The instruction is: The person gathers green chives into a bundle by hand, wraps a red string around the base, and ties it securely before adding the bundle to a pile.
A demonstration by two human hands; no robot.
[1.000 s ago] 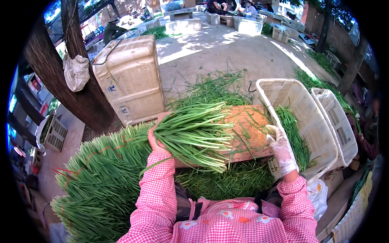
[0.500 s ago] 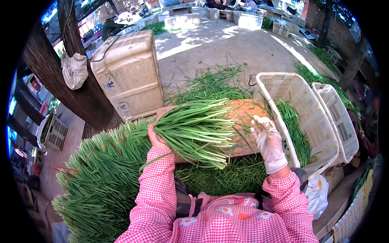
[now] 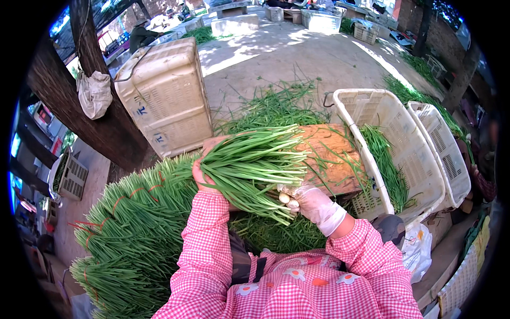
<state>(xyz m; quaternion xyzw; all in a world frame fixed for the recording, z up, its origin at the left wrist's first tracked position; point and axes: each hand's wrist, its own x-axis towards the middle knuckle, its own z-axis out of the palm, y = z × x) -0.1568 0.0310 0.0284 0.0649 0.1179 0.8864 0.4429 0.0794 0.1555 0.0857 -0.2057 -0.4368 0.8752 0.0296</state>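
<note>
A loose bunch of garlic chives (image 3: pixel 249 159) lies across a wooden board (image 3: pixel 340 149), pale stalk ends toward the right. My bare left hand (image 3: pixel 203 178) is wrapped round its leafy left end. At the lower right stalk ends, my right hand (image 3: pixel 313 204), in a thin whitish glove, has its fingers curled in on the stalks; the fingertips show below the bunch. To my left stand several thick chive bundles (image 3: pixel 138 228) bound with red ties. Loose chives (image 3: pixel 281 234) lie between the board and my lap.
An upended cream plastic crate (image 3: pixel 167 101) stands at the far left of the board, before a tree trunk (image 3: pixel 106 122). On the right, a crate (image 3: pixel 419 159) holds loose chives, with another crate (image 3: pixel 446 154) beside it. More loose greens (image 3: pixel 276 109) cover the ground beyond the board.
My right hand has moved left and down from above the board's right side to the stalk ends, and its fingers have closed there. My left hand keeps its hold.
</note>
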